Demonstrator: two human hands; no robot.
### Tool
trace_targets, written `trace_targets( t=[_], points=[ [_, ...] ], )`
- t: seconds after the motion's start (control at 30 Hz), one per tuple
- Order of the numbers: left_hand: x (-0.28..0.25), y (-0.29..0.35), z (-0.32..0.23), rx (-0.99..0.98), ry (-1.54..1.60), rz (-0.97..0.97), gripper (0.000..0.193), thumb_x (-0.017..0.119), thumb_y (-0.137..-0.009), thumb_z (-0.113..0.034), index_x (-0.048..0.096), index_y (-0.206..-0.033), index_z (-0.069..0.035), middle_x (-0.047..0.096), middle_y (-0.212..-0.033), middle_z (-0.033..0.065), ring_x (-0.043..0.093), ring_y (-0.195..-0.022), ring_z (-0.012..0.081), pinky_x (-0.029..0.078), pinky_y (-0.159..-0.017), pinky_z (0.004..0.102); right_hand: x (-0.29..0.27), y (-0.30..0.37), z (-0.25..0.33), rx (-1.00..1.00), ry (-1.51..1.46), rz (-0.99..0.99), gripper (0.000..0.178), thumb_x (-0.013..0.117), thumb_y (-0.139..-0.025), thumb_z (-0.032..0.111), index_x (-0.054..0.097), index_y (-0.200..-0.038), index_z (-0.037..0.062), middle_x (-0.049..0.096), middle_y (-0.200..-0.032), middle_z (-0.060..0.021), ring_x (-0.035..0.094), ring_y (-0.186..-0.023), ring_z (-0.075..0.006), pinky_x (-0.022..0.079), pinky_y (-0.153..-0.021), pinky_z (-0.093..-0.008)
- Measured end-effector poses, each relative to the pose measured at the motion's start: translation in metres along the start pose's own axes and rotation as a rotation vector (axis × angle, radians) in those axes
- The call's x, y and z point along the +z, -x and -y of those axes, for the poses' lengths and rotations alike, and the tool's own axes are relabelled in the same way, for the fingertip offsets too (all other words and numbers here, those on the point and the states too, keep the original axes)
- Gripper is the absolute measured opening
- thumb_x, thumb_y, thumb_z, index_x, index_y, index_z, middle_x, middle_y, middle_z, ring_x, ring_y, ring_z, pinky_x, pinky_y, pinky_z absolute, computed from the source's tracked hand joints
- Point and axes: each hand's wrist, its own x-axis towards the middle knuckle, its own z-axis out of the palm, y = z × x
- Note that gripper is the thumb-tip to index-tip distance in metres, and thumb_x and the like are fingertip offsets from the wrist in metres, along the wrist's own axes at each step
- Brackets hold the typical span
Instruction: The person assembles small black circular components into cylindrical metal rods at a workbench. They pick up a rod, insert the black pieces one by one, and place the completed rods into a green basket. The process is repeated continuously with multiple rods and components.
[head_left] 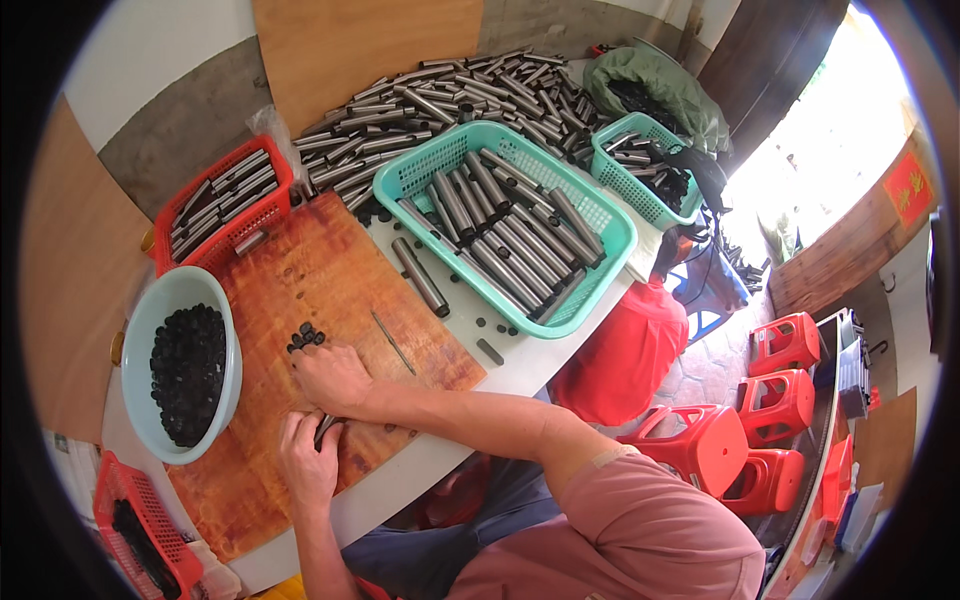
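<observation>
My left hand (308,458) is closed round a short dark metal tube (325,430), most of it hidden by the fingers and by my right wrist. Crossing just above it, my right hand (333,380) rests low over the wooden board (270,310) with its fingers curled down. Whatever those fingertips hold is hidden. Right beside them lies a small cluster of black plugs (306,336). A thin metal rod (392,341) lies on the board to the right of my hands. One loose steel tube (420,277) lies beyond the board's right edge.
A pale bowl of black plugs (235,370) stands left. Ahead are a turquoise basket of steel tubes (620,240), a red basket of tubes (285,175) and a large tube heap (440,100). A smaller green basket (612,165) is far right; red stools (705,445) stand on the floor.
</observation>
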Motion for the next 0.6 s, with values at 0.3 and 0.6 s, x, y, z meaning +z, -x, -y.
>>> trace_targets(
  t=[0.3, 0.6],
  points=[
    [0.003, 0.001, -0.007, 0.090, -0.082, -0.066, 0.021, 0.077, -0.084, -0.004, 0.066, -0.101, 0.002, 0.057, -0.093, 0.0170, 0.059, -0.089, 0.0389, 0.048, -0.077, 0.0467, -0.005, 0.000, 0.002, 0.046, 0.000, 0.018, 0.014, 0.065, -0.083, 0.016, 0.066, -0.089, 0.0033, 0.072, -0.086, -0.0175, 0.073, -0.084, -0.0364, 0.056, -0.076, -0.0471],
    [-0.002, -0.003, 0.002, 0.056, -0.085, -0.046, 0.025, 0.079, -0.084, -0.011, 0.068, -0.104, -0.001, 0.059, -0.095, 0.0151, 0.061, -0.089, 0.0380, 0.049, -0.075, 0.0466, -0.016, -0.018, 0.005, 0.166, -0.093, 0.149, 0.026, 0.062, -0.093, 0.025, 0.074, -0.088, 0.0021, 0.074, -0.087, -0.0223, 0.073, -0.084, -0.0402, 0.058, -0.076, -0.0514]
  ],
)
